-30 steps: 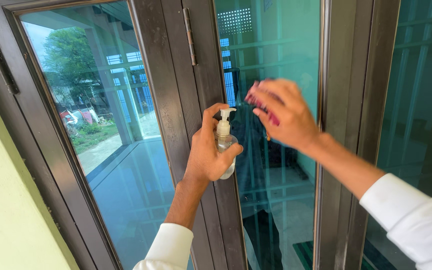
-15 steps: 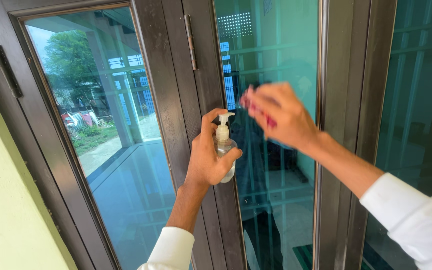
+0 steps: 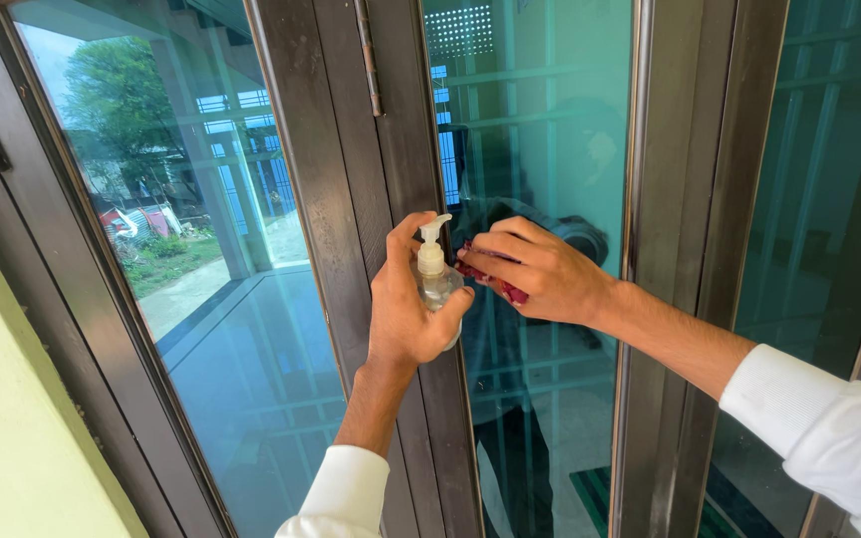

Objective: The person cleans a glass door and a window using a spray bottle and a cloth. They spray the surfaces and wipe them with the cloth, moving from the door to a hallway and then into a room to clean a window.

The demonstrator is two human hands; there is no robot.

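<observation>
2 hands work at mid-frame, close together in front of a glazed door. Both arms wear white sleeves (image 3: 829, 438); the left sleeve enters from the bottom edge, the right from the lower right corner.

Left hand (image 3: 406, 304): raised upright, fingers wrapped around a small clear pump bottle (image 3: 437, 279). The bottle stands vertical against the palm, and its white pump head sits just below the tip of the curled forefinger. The hand is clamped on the bottle.

Right hand (image 3: 540, 271): reaches in from the right, fingers folded down over a dark red cloth (image 3: 495, 279). Only a strip of the cloth shows under the fingers. The cloth sits just beside the bottle, at the nozzle side; whether they touch cannot be told. The hand is closed on the cloth.

Behind the hands:
1. A dark brown frame post (image 3: 351, 199) stands directly behind the left hand, with a hinge near its top.
2. A teal glass pane (image 3: 540, 120) lies behind the right hand and carries a dim reflection.
3. A second pane (image 3: 201, 299), left of the post, reflects trees, grass and a building.
4. A third pane (image 3: 829, 199) on the right shows grille bars.

A pale green wall (image 3: 12, 438) borders the far left.
</observation>
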